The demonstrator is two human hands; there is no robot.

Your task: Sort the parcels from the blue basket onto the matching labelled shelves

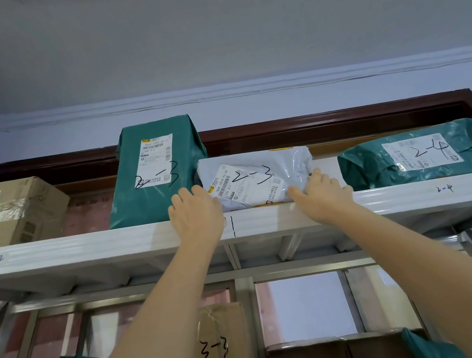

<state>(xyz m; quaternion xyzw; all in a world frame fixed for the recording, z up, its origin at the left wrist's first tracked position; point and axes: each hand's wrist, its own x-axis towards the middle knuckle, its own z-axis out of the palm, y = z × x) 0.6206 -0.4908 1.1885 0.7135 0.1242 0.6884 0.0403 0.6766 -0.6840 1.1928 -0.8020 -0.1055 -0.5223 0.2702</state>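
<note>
A white plastic parcel (259, 175) marked "2-3" lies on the top shelf (84, 248), between a tall green parcel (155, 173) also marked "2-3" and a flat green parcel (421, 154) marked "2-4". My left hand (195, 213) reaches up and touches the white parcel's left end with its fingers. My right hand (320, 194) has its fingers against the parcel's lower right corner. Both arms stretch upward. The blue basket is out of view.
A cardboard box (6, 211) marked "2-2" sits at the shelf's left. The shelf edge carries handwritten labels "2-2" (0, 258) and "2-4" (445, 189). On the lower shelf stand a cardboard box (221, 343) marked "3-2", green parcels and dark boxes.
</note>
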